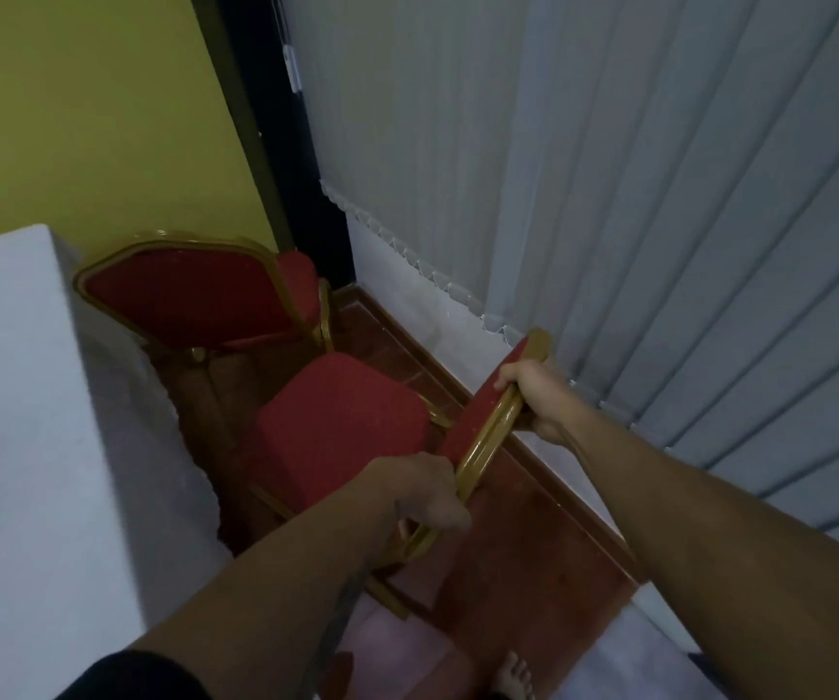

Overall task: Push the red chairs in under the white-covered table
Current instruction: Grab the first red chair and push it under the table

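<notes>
My left hand (pixel 420 490) is closed around the near end of the gold-framed backrest (pixel 488 421) of the nearer red chair (pixel 341 426), and my right hand (pixel 538 396) wraps its far end, fingers curled over the red padding. Its seat faces the white-covered table (pixel 28 396) at my left, just beside the draped cloth. A second red chair (pixel 205 295) stands beyond, near the yellow wall (pixel 79 108).

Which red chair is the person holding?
The nearer chair: both hands, left and right, grip its backrest. The far chair by the yellow wall is untouched.
</notes>
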Motion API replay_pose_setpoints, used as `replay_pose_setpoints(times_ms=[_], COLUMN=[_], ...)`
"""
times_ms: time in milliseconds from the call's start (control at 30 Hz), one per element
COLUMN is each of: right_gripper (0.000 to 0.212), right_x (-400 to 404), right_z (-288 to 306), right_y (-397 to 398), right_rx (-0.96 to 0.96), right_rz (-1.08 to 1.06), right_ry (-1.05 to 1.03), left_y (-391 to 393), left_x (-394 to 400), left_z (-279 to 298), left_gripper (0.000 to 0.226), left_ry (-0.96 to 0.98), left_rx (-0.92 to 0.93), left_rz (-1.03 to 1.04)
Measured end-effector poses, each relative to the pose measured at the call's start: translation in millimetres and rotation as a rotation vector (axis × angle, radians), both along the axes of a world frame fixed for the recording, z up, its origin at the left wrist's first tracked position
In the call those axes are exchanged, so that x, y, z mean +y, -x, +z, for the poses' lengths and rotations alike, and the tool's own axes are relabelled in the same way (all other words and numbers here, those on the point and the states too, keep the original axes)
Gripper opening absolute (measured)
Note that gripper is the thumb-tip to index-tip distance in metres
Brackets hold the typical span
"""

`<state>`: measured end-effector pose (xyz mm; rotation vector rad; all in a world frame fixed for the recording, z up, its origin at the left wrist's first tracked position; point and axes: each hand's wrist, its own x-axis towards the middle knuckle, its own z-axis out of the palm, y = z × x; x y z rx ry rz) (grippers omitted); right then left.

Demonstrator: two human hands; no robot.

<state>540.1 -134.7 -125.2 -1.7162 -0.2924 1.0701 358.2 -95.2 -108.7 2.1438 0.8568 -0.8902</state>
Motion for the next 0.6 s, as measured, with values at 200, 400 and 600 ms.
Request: replay_pose_setpoints(times_ms=[200, 400, 600], right_gripper=[0.030, 0.045, 0.044], right_x=[10.7, -9.2, -31.3], right_z=[1.8, -4.2, 4.8], right_y=[-51.9, -84.3, -95.8], right_rx=[-0.036, -0.021, -0.036], right_rz=[0.104, 0.107, 0.084], right_ry=[0.017, 0.073, 0.102], left_y=[-46.4, -79.8, -97.3], left_x=[-0.1, -16.3, -41.2], left_z=[9.7, 3.7, 1.9], left_gripper=[0.041, 0.036, 0.048], left_ry=[-0.004, -0.036, -0.024], left_rx=[-0.024, -0.021, -0.060], left_rz=[0.008, -0.084, -0.137])
